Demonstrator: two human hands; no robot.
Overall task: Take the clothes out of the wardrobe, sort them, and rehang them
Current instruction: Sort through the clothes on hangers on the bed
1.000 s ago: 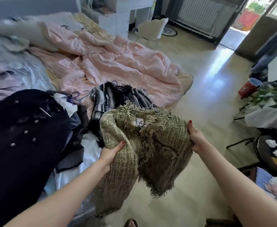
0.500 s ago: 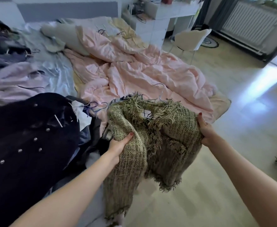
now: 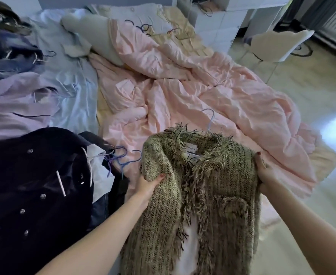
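Observation:
I hold an olive-green fringed knit jacket [image 3: 212, 187] spread out over the bed's near edge. My left hand [image 3: 148, 184] grips its left shoulder and my right hand [image 3: 263, 173] grips its right shoulder. A pale wire hanger [image 3: 209, 121] pokes out behind its collar. A dark navy coat with metal buttons [image 3: 30, 185] lies on the bed at the left, with several blue and purple hangers [image 3: 121, 157] beside it. Lilac garments [image 3: 14, 108] and dark blue clothes [image 3: 6, 56] are piled further back on the left.
A rumpled pink duvet [image 3: 193, 80] covers the middle of the bed, with a grey pillow [image 3: 95, 34] and more hangers [image 3: 155, 29] near the head. A white chair [image 3: 276, 46] and a white desk [image 3: 222, 20] stand at the back right. Pale floor [image 3: 312, 100] runs along the right.
The view has swung left toward the bed. The knit jacket has opened out from a bunched fold to hang flat by its shoulders, and the striped garment under it is no longer visible.

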